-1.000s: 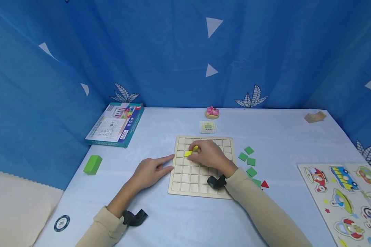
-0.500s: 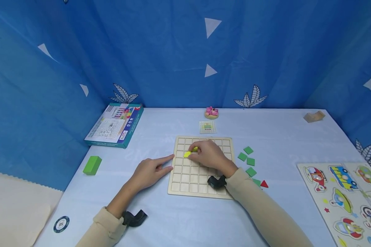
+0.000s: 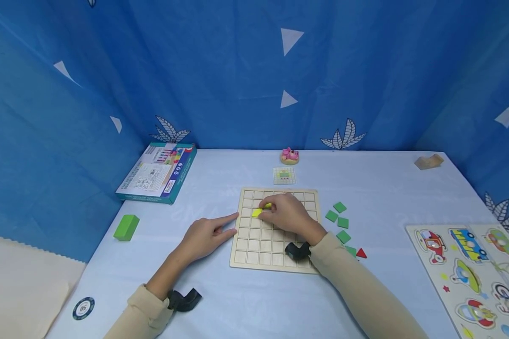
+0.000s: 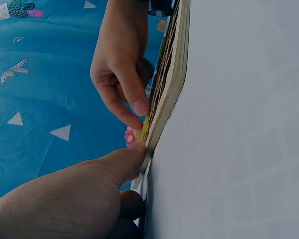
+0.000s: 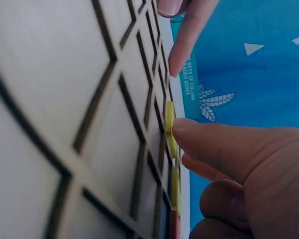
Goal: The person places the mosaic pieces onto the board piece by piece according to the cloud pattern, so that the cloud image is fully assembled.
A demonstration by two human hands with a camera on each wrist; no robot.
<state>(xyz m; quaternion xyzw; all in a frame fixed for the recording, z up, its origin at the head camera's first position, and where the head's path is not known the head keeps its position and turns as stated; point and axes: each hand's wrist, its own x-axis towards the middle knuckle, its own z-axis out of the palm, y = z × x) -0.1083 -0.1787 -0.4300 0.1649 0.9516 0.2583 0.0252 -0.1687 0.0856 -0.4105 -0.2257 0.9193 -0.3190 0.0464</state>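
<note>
A blue fabric backdrop (image 3: 237, 70) is enclosing the work area on three sides, hanging behind and to both sides of the bench (image 3: 246, 301). White triangles (image 3: 291, 37) and white leaf outlines (image 3: 343, 134) are showing as a printed pattern on the fabric. The bench is carrying a pale blue-white cover, which is lying flat with faint creases. At the lower left, beyond the bench edge, a cream-coloured surface with a scalloped border (image 3: 21, 282) is showing. Even, diffuse light is falling across the scene, casting only soft shadows. No window or floor is coming into view.
</note>
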